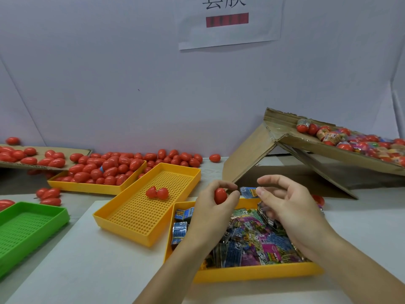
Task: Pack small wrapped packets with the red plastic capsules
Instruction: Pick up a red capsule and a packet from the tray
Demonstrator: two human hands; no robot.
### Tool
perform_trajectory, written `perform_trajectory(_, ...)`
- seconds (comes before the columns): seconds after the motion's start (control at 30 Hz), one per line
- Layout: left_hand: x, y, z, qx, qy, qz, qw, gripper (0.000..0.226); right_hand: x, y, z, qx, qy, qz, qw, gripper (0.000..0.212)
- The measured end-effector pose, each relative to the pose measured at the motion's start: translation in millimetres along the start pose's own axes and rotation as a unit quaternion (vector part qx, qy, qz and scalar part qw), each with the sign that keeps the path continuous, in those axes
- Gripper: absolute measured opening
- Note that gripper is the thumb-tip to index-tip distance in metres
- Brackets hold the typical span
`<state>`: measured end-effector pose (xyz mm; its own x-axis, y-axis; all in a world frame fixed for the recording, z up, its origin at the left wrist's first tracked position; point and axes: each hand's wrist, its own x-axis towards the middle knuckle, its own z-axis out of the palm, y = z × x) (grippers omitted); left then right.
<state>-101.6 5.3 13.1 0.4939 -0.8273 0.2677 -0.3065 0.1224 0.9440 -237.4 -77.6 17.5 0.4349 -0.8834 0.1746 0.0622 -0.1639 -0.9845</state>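
Note:
My left hand [211, 207] holds a red plastic capsule [220, 195] between thumb and fingers, above the yellow tray [252, 274] filled with small wrapped packets [263, 242]. My right hand [287, 205] hovers just right of it with fingers curled; a blue packet [248, 191] sits at its fingertips, and whether it is pinched is unclear. A dark packet lies under the right palm. Two opened red capsule halves [157, 193] lie in the perforated yellow tray [140, 218] to the left.
A yellow tray heaped with red capsules [105, 170] stands at the back left, with more loose capsules [175, 157] along the wall. A green tray [26, 229] sits at the left. A tilted cardboard box [306, 150] with wrapped capsules [350, 141] rises at the right.

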Motion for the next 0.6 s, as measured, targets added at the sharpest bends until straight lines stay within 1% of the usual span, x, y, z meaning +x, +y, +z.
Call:
perform_trajectory(0.2, 0.2, -0.2, -1.2, 0.008, -0.001, 0.037, 0.999, 0.016, -6.5, -7.7, 2.6, -0.067, -0.028, -0.039, 0.997, 0.021)
perform_trajectory(0.3, 0.5, 0.4, -1.1, 0.021, 0.013, 0.056, 0.998, 0.018, -10.0, -12.8, 4.7, -0.092, -0.064, -0.041, 0.993, 0.028)
perform_trajectory(0.37, 0.8, 0.5, -1.0, 0.023, 0.032, 0.065, 0.997, 0.017, -10.9, -14.1, 5.2, -0.107, -0.07, -0.038, 0.991, 0.029)
perform_trajectory(0.47, 0.5, 1.2, -0.5, 0.018, 0.044, 0.08, 0.996, 0.014, -10.5, -13.3, 4.1, -0.08, -0.067, -0.014, 0.994, 0.027)
perform_trajectory(0.6, -0.6, 3.0, 0.0, 0.007, 0.034, 0.094, 0.995, 0.016, -9.3, -12.8, 3.7, -0.056, -0.079, -0.001, 0.995, 0.014)
